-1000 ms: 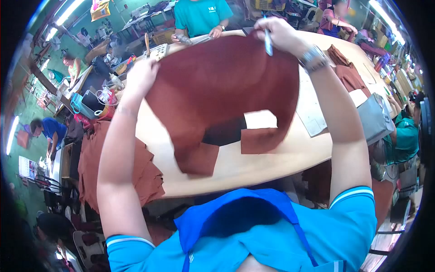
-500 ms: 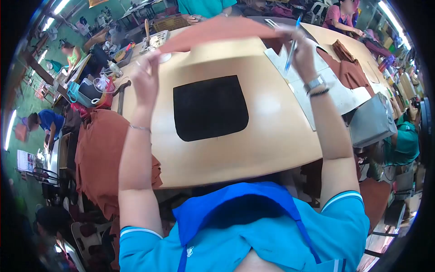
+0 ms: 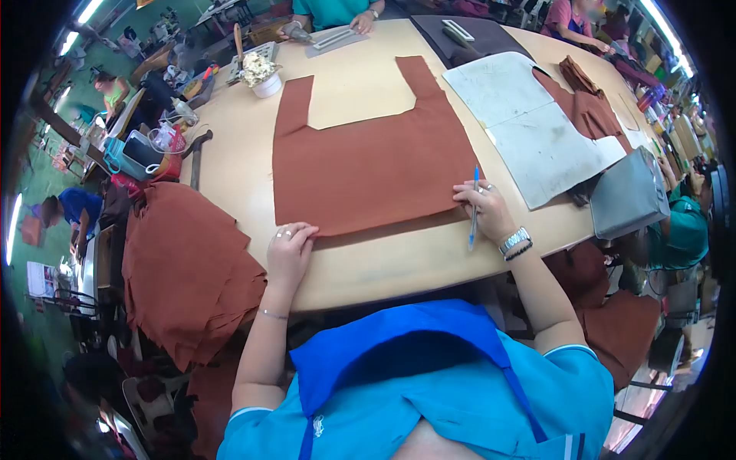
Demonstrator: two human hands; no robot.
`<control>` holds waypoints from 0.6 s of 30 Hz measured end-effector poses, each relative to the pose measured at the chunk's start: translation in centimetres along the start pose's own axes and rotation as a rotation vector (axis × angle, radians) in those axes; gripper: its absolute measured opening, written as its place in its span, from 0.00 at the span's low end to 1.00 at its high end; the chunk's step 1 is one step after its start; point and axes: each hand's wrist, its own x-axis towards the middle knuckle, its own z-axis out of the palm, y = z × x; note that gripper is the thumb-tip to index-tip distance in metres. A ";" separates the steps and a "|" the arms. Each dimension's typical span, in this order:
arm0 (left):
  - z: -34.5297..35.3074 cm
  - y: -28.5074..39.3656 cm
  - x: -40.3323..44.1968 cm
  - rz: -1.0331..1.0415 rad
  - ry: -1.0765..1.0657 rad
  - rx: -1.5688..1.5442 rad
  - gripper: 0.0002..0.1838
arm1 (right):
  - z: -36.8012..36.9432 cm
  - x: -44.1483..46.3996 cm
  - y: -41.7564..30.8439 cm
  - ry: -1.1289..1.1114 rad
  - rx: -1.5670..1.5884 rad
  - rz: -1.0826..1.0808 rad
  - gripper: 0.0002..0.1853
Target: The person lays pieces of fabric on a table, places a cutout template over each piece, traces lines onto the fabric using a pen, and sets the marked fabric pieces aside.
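A reddish-brown leather piece (image 3: pixel 368 172) with two strap-like arms lies on the table, its arms pointing away from me. My left hand (image 3: pixel 291 241) pinches its near edge toward the left corner. At the near right corner, my right hand (image 3: pixel 488 208) grips the same edge between thumb and fingers. A blue pen (image 3: pixel 474 218) is also held in that hand, tip downward. The near edge is slightly lifted, with a shadow under it. The black panel seen earlier is hidden, apparently beneath the leather.
Stacked brown leather (image 3: pixel 188 268) hangs over the table's left edge, near a hammer (image 3: pixel 197 157). A white flower pot (image 3: pixel 266 83) stands at the back left. White pattern boards (image 3: pixel 529 126) and a grey box (image 3: pixel 630 193) are on the right. A co-worker's hands (image 3: pixel 364 21) work across the table.
Both my hands have come down and toward me with the leather piece, which was raised at the far side. It now lies over where the black panel was visible.
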 end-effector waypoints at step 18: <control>-1.6 3.3 -5.1 0.058 -0.190 0.053 0.24 | -8.8 -6.4 9.3 1.126 0.662 1.149 0.43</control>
